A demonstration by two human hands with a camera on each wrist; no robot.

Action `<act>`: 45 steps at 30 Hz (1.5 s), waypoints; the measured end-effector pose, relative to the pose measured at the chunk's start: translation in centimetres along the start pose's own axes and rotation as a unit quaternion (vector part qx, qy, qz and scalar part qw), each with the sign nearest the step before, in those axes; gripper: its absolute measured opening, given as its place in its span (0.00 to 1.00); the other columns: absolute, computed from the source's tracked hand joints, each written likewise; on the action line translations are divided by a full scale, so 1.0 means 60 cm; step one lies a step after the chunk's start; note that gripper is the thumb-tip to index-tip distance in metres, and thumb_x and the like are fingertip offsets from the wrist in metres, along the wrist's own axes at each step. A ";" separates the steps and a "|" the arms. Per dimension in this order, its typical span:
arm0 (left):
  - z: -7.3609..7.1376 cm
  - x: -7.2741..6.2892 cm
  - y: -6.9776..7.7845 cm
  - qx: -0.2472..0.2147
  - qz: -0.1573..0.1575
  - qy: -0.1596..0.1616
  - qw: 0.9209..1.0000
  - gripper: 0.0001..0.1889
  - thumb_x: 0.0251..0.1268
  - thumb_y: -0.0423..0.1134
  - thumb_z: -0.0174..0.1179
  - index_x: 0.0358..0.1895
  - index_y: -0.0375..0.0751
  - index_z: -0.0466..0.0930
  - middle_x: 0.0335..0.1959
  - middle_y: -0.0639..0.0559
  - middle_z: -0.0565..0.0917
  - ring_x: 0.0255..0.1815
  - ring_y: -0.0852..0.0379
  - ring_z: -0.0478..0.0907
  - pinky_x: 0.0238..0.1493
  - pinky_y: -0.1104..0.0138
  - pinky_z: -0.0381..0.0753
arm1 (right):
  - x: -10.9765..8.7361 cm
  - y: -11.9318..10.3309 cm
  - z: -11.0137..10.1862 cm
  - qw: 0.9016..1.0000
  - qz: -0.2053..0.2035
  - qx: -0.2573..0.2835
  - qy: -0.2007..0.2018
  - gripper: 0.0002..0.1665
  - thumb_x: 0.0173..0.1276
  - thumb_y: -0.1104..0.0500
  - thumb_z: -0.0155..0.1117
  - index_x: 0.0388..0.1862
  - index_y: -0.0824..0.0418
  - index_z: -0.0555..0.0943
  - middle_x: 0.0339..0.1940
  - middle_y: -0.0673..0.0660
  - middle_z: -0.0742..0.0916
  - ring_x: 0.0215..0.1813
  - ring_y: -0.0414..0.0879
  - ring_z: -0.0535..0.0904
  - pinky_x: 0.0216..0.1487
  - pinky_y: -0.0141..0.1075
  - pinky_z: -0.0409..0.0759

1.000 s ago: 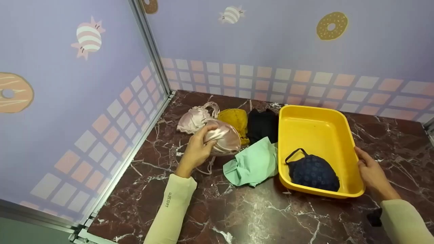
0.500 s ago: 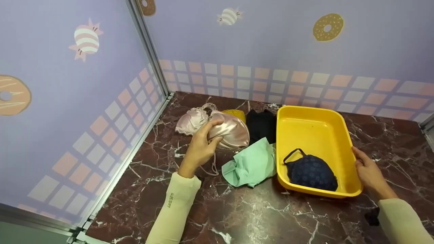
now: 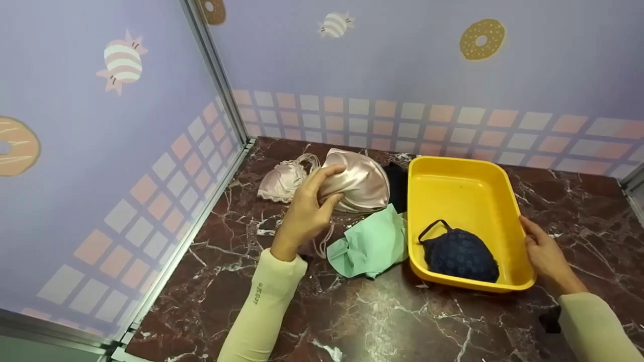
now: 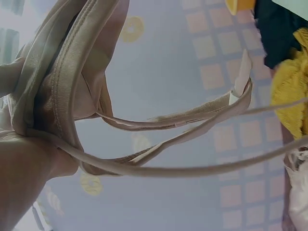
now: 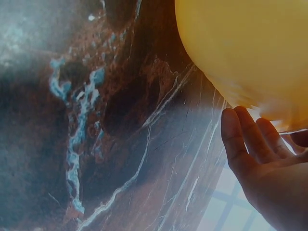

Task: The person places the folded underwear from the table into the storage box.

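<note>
My left hand (image 3: 308, 213) pinches a shiny pink satin bra (image 3: 361, 187) between thumb and fingers, over the other garments. In the left wrist view the bra's band and thin straps (image 4: 192, 168) trail from the hand. My right hand (image 3: 548, 254) holds the right rim of a yellow plastic tub (image 3: 453, 193). Its fingers (image 5: 233, 132) lie against the tub's outer wall in the right wrist view. Inside the tub, near its front, lies a navy bra (image 3: 463, 256) with one strap looped up.
A pale pink lace-edged bra (image 3: 282, 182), a mint-green bra (image 3: 370, 244) and a black garment (image 3: 397, 186) lie left of the tub. A mustard garment (image 4: 288, 91) shows in the left wrist view. Patterned walls (image 3: 382, 60) close off the back and left of the marbled table (image 3: 372, 322).
My left hand has moved right and slightly up with the satin bra, which now covers the mustard garment and part of the black one in the head view. My right hand stays on the tub.
</note>
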State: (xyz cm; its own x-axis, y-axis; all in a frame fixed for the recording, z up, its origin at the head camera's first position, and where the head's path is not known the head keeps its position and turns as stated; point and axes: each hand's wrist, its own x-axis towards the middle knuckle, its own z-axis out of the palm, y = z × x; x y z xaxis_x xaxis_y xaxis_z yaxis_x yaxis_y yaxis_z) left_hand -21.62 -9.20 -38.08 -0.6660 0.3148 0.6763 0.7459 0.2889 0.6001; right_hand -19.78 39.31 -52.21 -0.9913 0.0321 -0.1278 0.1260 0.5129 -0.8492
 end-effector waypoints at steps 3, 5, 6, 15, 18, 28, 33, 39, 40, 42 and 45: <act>0.003 0.010 0.011 -0.011 0.011 -0.001 1.000 0.26 0.55 0.22 0.61 0.60 0.36 0.71 0.51 0.47 0.76 0.52 0.56 0.73 0.58 0.64 0.69 | -0.001 0.000 -0.001 1.000 0.009 0.007 -0.004 0.32 0.78 0.55 0.29 0.77 0.58 0.40 0.75 0.69 0.48 0.69 0.70 0.49 0.63 0.63 0.49; 0.005 0.017 0.019 -0.022 0.018 -0.003 1.000 0.27 0.55 0.22 0.60 0.60 0.37 0.71 0.49 0.48 0.76 0.50 0.57 0.74 0.56 0.64 0.70 | -0.001 -0.001 -0.002 1.000 0.016 0.013 -0.007 0.32 0.78 0.54 0.29 0.77 0.57 0.39 0.75 0.68 0.47 0.70 0.70 0.49 0.63 0.63 0.50; 0.006 0.021 0.023 -0.029 0.023 -0.004 0.999 0.27 0.55 0.21 0.60 0.60 0.37 0.71 0.47 0.48 0.76 0.49 0.56 0.74 0.56 0.64 0.71 | -0.002 -0.001 -0.002 1.000 0.019 0.016 -0.008 0.32 0.78 0.54 0.29 0.77 0.57 0.39 0.75 0.68 0.47 0.70 0.70 0.49 0.63 0.63 0.50; 0.019 0.050 0.060 -0.037 0.043 -0.012 0.998 0.26 0.56 0.22 0.60 0.60 0.39 0.72 0.44 0.50 0.75 0.46 0.56 0.72 0.52 0.65 0.72 | -0.004 0.001 -0.006 1.000 0.006 0.007 -0.002 0.32 0.78 0.54 0.29 0.77 0.58 0.41 0.74 0.69 0.49 0.69 0.70 0.50 0.63 0.63 0.51; 0.026 0.059 0.072 -0.028 0.054 -0.015 0.998 0.26 0.56 0.23 0.60 0.61 0.40 0.72 0.45 0.51 0.75 0.47 0.58 0.71 0.53 0.65 0.70 | -0.004 0.002 -0.006 1.000 0.011 0.010 -0.004 0.32 0.78 0.54 0.29 0.77 0.57 0.40 0.74 0.70 0.48 0.69 0.70 0.50 0.62 0.63 0.52; 0.056 0.087 0.107 -0.026 0.105 -0.022 0.994 0.26 0.56 0.25 0.61 0.60 0.40 0.71 0.48 0.50 0.75 0.47 0.59 0.69 0.55 0.64 0.65 | -0.005 0.003 -0.008 0.999 -0.019 -0.026 0.005 0.31 0.78 0.56 0.28 0.77 0.60 0.42 0.73 0.73 0.51 0.68 0.72 0.50 0.62 0.64 0.51; 0.075 0.105 0.125 -0.034 0.143 -0.023 0.989 0.26 0.55 0.25 0.61 0.60 0.37 0.71 0.49 0.48 0.75 0.48 0.58 0.69 0.54 0.65 0.65 | -0.004 0.003 -0.007 1.000 -0.015 -0.012 0.005 0.31 0.78 0.55 0.28 0.77 0.59 0.42 0.74 0.71 0.51 0.69 0.72 0.50 0.62 0.64 0.51; 0.107 0.121 0.148 -0.061 0.174 -0.029 0.982 0.26 0.54 0.24 0.61 0.59 0.34 0.71 0.48 0.47 0.75 0.47 0.61 0.69 0.52 0.66 0.64 | -0.003 0.003 -0.004 0.999 -0.025 -0.016 0.013 0.31 0.78 0.57 0.29 0.77 0.60 0.44 0.73 0.72 0.52 0.69 0.71 0.50 0.63 0.63 0.50; 0.114 0.123 0.151 -0.068 0.177 -0.031 0.981 0.26 0.54 0.24 0.61 0.59 0.34 0.71 0.48 0.47 0.75 0.47 0.61 0.69 0.52 0.67 0.64 | -0.003 0.003 -0.004 0.999 -0.032 -0.021 0.016 0.31 0.78 0.58 0.30 0.76 0.61 0.45 0.73 0.73 0.52 0.69 0.72 0.50 0.63 0.63 0.49; 0.126 0.126 0.157 -0.079 0.184 -0.034 0.979 0.26 0.54 0.24 0.62 0.59 0.34 0.71 0.48 0.46 0.75 0.47 0.61 0.69 0.53 0.68 0.64 | -0.002 0.003 -0.004 0.998 -0.048 -0.031 0.024 0.30 0.77 0.59 0.31 0.76 0.63 0.47 0.71 0.75 0.54 0.68 0.72 0.50 0.63 0.63 0.49; 0.144 0.131 0.166 -0.090 0.190 -0.039 0.977 0.24 0.56 0.26 0.62 0.59 0.33 0.71 0.47 0.45 0.75 0.47 0.61 0.69 0.52 0.68 0.64 | 0.001 0.003 -0.003 0.996 -0.067 -0.041 0.032 0.30 0.77 0.61 0.32 0.75 0.66 0.49 0.70 0.77 0.57 0.67 0.72 0.52 0.64 0.62 0.49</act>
State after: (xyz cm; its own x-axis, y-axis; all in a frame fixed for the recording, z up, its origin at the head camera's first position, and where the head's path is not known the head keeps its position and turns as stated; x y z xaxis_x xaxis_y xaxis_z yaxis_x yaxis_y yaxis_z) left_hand -19.46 3.96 -30.50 -0.3348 0.4383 0.8342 0.9236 -0.0227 0.3827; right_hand -19.81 39.58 -52.30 -0.9997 0.0119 0.0197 -0.0090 0.5847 -0.8112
